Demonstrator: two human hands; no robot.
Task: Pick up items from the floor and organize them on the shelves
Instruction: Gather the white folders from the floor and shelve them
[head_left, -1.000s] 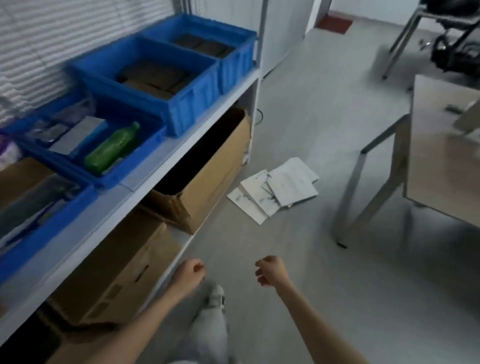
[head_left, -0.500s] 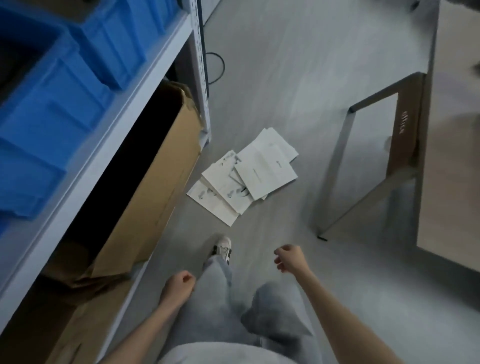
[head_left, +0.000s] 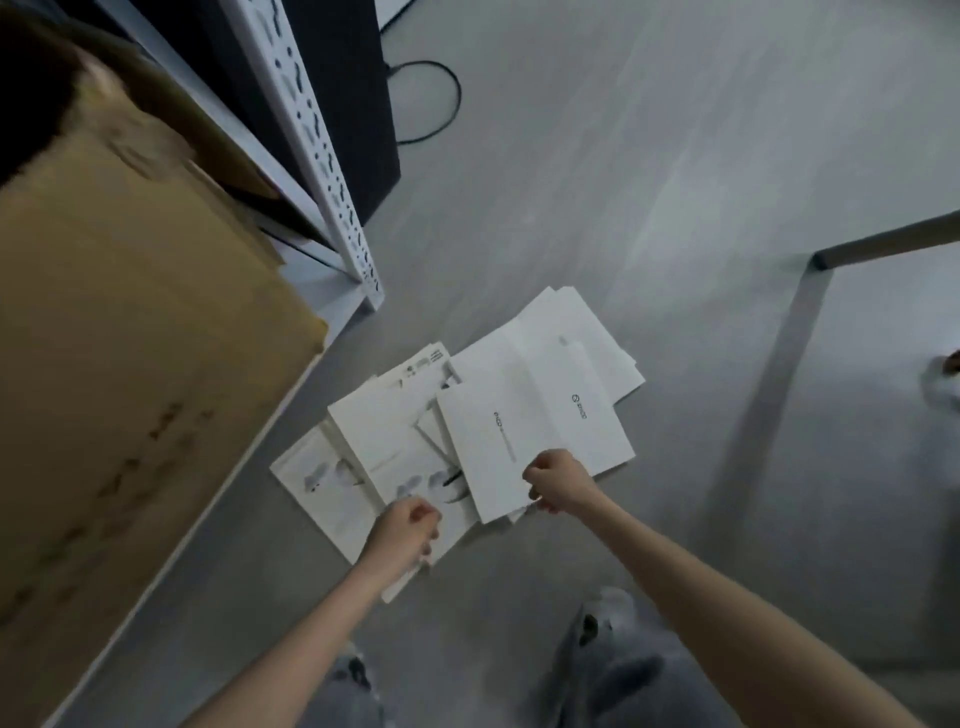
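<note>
Several white papers and booklets lie fanned out in a pile on the grey floor, just right of the shelf foot. The top white booklet carries small printed text. My right hand is curled on this booklet's near edge, thumb on top. Just left of it, my left hand has its fingers closed over the near edge of a printed sheet; whether it grips the sheet is unclear. The shelf's white perforated upright stands behind the pile.
A large cardboard box juts out from the low shelf on the left. A dark box and a black cable sit behind the upright. A metal table leg stands at the right. My shoes are near the pile.
I have bent down and the view has dropped from the blue bins to the floor. Both hands have moved forward from beside my legs to the pile's near edge.
</note>
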